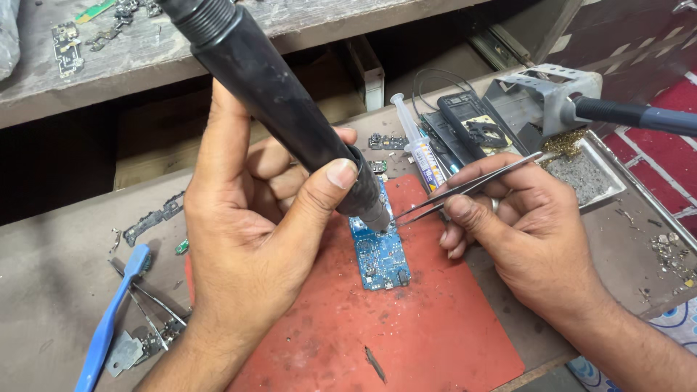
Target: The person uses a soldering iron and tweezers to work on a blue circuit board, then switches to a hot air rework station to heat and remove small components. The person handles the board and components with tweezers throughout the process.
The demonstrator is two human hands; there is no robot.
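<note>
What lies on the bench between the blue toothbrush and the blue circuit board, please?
In the head view, the left hand holding the black hot-air wand fills most of the stretch between the blue toothbrush and the blue circuit board, over the red mat.

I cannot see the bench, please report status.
Left hand grips black hot-air tool. Right hand holds tweezers. Both tips at blue circuit board. Nothing blocking.

Single head-worn view, close, angled steeply down onto the workbench [58, 290] from the person's side.
</note>
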